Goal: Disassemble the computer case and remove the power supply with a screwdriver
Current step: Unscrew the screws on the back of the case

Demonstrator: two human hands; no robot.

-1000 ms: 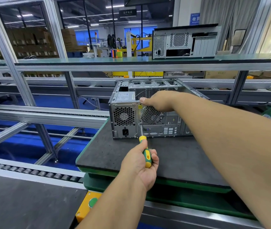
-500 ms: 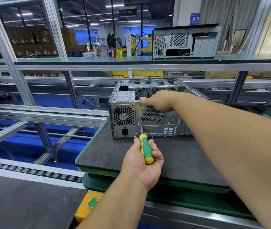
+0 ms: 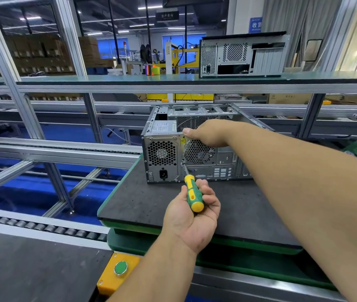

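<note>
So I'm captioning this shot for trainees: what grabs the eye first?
The open computer case on the dark mat, centre, with the right hand gripping its top rear edge. Just below, the left hand holds a yellow-green screwdriver, tip at the rear panel beside the power supply.

Dark bench mat (image 3: 147,201), green-edged, w/ open PC case (image 3: 195,158) standing on it, rear panel facing cam.

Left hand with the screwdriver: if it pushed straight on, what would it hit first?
The left hand aims the screwdriver at the computer case back panel, beside the power supply; the tip seems already there.
</note>
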